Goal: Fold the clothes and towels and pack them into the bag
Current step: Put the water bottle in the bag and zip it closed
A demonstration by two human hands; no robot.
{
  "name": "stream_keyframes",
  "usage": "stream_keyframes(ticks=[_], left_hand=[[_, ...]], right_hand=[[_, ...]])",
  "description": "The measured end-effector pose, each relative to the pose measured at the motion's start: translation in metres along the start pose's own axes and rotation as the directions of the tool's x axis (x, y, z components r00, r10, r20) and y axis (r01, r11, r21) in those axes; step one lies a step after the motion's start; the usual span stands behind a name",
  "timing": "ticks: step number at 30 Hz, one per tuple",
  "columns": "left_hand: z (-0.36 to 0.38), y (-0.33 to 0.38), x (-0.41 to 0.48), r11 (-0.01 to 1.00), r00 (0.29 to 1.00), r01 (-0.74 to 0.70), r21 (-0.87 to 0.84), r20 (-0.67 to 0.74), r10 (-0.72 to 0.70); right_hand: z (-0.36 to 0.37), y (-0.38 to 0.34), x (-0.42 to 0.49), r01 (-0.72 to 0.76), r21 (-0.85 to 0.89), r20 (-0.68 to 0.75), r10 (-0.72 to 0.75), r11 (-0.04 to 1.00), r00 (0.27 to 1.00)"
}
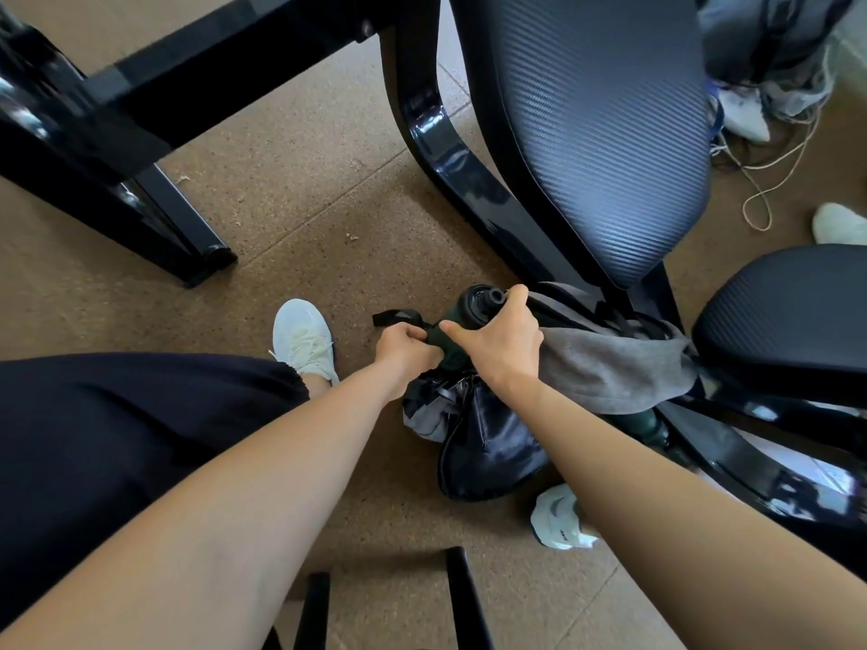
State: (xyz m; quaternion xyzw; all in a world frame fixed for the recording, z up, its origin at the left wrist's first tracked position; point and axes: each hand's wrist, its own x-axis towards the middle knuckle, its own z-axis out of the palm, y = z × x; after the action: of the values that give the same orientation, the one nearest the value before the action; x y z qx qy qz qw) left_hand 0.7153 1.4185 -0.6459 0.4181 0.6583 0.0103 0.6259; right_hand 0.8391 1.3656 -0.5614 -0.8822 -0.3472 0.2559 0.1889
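Clutching the dark green bag (455,319) on the floor (305,218), left hand (408,351) and right hand (499,342) both curl round its top, probably steadying it for the grey towel (610,368).

Single head-worn wide-angle view, facing forward and steeply down, close over the floor (305,218)

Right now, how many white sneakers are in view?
4 white sneakers: one on the person's left foot, one at bottom right of centre, one at the right edge, one top right by the cords. The chairs may hide more.
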Motion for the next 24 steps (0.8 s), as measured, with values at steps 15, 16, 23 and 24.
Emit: stream_keyframes(ticks=[15, 16, 23, 24], left_hand=[[-0.009, 0.014, 0.009, 0.888, 0.878, -0.442, 0.125, 0.266, 0.399], [-0.01, 0.015, 0.009, 0.902, 0.887, -0.419, 0.101, 0.257, 0.384], [-0.009, 0.018, 0.005, 0.92, 0.899, -0.386, 0.063, 0.249, 0.36], [-0.009, 0.019, 0.004, 0.916, 0.896, -0.394, 0.071, 0.253, 0.365]], right_hand=[[-0.038, 0.035, -0.035, 0.043, 0.216, 0.113, -0.069, 0.975, 0.991], [-0.039, 0.047, -0.049, -0.019, 0.236, 0.063, 0.004, 0.972, 0.998], [-0.039, 0.066, -0.061, -0.565, 0.713, 0.407, 0.411, 0.415, 0.816], [-0.042, 0.061, -0.053, -0.548, 0.757, 0.407, 0.399, 0.356, 0.822]])
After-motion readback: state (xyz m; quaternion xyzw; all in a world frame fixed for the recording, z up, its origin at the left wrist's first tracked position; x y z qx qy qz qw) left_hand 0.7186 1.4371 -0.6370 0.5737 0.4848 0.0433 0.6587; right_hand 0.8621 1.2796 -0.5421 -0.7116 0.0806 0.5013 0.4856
